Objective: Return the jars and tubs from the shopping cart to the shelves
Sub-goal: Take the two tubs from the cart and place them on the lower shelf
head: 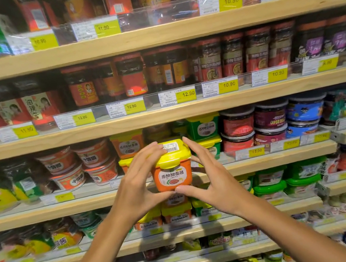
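An orange tub with a yellow lid is held upright in front of the third shelf. My left hand grips its left side, thumb under the base. My right hand grips its right side, fingers on the lid's corner. Just behind it on that shelf stand matching orange tubs and green tubs, both with yellow lids. The shopping cart is out of view.
Round red tubs sit left of the orange ones; red, maroon and blue tubs sit to the right. Dark sauce jars fill the shelf above. More orange and green tubs line the shelf below. Clear price rails front each shelf.
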`<state>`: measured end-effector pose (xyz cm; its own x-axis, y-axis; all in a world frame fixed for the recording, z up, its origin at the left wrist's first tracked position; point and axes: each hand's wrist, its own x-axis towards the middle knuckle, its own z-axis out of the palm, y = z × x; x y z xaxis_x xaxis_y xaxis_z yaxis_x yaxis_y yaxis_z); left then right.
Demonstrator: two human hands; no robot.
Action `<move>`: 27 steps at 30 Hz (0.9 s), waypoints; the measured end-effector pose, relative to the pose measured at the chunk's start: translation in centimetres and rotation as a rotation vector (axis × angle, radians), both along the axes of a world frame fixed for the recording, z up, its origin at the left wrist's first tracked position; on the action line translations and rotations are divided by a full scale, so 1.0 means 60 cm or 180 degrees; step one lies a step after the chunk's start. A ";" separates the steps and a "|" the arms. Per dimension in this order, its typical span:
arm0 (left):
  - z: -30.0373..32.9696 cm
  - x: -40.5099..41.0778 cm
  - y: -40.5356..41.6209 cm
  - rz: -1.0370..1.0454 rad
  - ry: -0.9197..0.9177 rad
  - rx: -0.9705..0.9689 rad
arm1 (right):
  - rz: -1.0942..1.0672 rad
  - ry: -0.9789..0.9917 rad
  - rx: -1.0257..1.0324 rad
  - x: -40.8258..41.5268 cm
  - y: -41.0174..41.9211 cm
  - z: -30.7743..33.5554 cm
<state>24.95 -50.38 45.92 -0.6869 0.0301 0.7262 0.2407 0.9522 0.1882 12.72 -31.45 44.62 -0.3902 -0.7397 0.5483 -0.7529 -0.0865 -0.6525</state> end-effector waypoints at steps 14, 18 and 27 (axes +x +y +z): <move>-0.009 -0.040 0.016 0.0928 0.0313 0.0834 | -0.0360 -0.0157 -0.0761 -0.043 -0.066 -0.003; -0.017 -0.059 0.022 0.0942 0.0540 0.1479 | -0.0318 -0.0177 -0.0890 -0.051 -0.087 0.003; -0.046 -0.113 0.026 0.0808 0.0794 0.2322 | -0.0541 -0.0181 -0.1041 -0.076 -0.131 0.003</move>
